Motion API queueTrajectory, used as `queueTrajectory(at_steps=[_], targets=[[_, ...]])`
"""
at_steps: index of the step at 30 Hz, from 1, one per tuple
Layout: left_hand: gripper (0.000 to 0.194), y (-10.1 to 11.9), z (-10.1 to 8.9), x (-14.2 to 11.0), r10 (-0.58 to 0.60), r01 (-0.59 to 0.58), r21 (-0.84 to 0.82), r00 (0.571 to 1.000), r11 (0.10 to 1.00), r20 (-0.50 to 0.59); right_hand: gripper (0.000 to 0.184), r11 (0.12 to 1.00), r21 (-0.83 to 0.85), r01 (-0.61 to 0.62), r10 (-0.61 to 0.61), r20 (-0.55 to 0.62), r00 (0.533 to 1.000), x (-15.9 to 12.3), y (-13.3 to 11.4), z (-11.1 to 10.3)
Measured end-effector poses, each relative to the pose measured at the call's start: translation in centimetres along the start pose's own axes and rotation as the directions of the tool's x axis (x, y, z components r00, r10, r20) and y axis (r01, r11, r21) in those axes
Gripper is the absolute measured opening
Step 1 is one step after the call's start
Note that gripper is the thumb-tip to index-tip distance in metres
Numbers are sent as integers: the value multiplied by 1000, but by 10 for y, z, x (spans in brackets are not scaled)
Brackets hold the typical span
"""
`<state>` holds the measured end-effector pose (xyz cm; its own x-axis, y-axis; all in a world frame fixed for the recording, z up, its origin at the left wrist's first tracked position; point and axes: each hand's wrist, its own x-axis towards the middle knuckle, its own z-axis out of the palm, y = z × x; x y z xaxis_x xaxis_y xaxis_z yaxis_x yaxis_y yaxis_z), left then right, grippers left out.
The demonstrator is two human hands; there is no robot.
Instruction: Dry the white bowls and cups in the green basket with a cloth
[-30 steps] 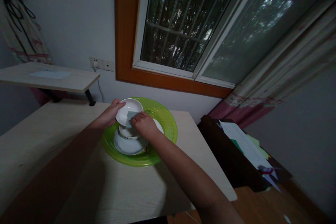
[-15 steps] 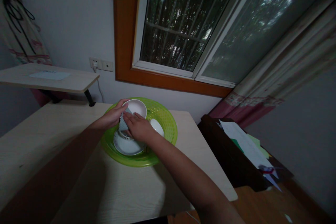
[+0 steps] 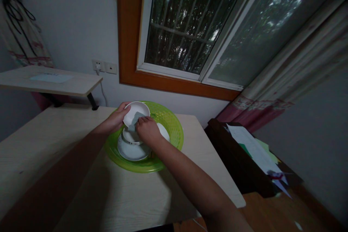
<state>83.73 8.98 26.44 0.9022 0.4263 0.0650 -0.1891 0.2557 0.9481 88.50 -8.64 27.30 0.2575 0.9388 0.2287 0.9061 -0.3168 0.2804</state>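
Note:
My left hand [image 3: 118,117] grips a white bowl [image 3: 138,108] by its left rim, thumb over the edge, and holds it tilted toward me. Pinched in my right hand [image 3: 148,127] is a grey-blue cloth [image 3: 135,119], pressed against the inside of that bowl. Below them is a green basin [image 3: 176,130] with a perforated pattern. Inside it, a second white bowl [image 3: 131,136] rests on a white plate [image 3: 133,152]. Another white dish [image 3: 164,131] lies at the right, partly covered by my right hand.
The basin stands on a pale wooden table [image 3: 130,199]. A raised shelf [image 3: 81,86] with a sheet of paper [image 3: 51,77] is at the left. Behind are a wall socket [image 3: 98,66] and a barred window [image 3: 190,25]. Papers [image 3: 252,148] lie on dark furniture at the right.
The cloth in my right hand went from the bowl's inside to its left rim, then back inside. My left hand shifted the bowl slightly right and back, changing its tilt.

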Motion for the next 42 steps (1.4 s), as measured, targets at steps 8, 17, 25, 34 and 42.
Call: queueTrajectory(at_steps=[8,17,25,34,42], targets=[[37,9,-1,-4,5,-6,-57,1000,998,-11,15,990,7,140,-140,-30,990,-2,3,-11],[34,14,-4,-3,-88,96,-114,994,989,70,15,995,-26,98,-100,-93,991,-6,9,-14],[42,13,-2,-4,-56,63,-103,996,993,68,13,997,-28,66,-69,-99,993,-5,11,-9],[54,11,-1,-7,-20,20,1,996,1000,85,16,977,55,205,-203,-38,978,-3,6,-1],[54,10,-2,-4,29,-22,-87,997,996,70,16,985,96,140,-133,-79,988,-2,11,-6]])
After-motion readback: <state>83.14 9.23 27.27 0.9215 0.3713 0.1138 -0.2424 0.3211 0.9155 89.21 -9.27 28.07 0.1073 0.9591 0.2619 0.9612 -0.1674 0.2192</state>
